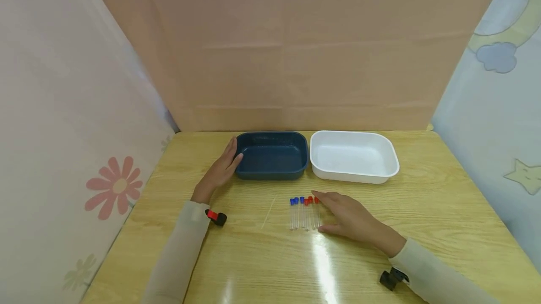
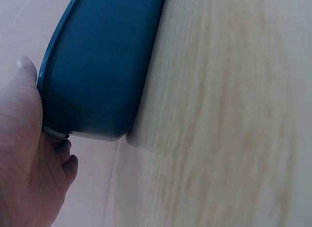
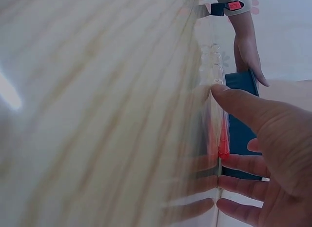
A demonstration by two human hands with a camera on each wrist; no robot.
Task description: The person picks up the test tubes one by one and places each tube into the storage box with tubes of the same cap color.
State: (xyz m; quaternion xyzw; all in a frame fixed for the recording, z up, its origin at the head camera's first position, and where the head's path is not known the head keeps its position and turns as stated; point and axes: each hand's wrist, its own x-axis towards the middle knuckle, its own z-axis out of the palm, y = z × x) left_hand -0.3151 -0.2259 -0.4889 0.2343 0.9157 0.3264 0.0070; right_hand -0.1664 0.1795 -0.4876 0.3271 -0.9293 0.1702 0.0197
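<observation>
A dark blue basin (image 1: 270,175) stands at the back of the table, and my left hand (image 1: 221,165) holds its left end. The thumb lies over the rim while the other fingers reach along the outside. In front of the basins, a row of clear capped test tubes (image 1: 304,214) lies side by side, three with blue caps at left and three with red caps at right. My right hand (image 1: 348,214) is at the right end of this row, thumb by the tube bottoms and fingertips by the red caps (image 3: 224,151). Its fingers are extended and spread.
A white basin (image 1: 354,175) stands close to the right of the dark blue one. The wooden table (image 1: 245,266) ends at a tan backdrop (image 1: 296,59), with patterned cloth at both sides. Black camera mounts (image 1: 393,278) sit on both wrists.
</observation>
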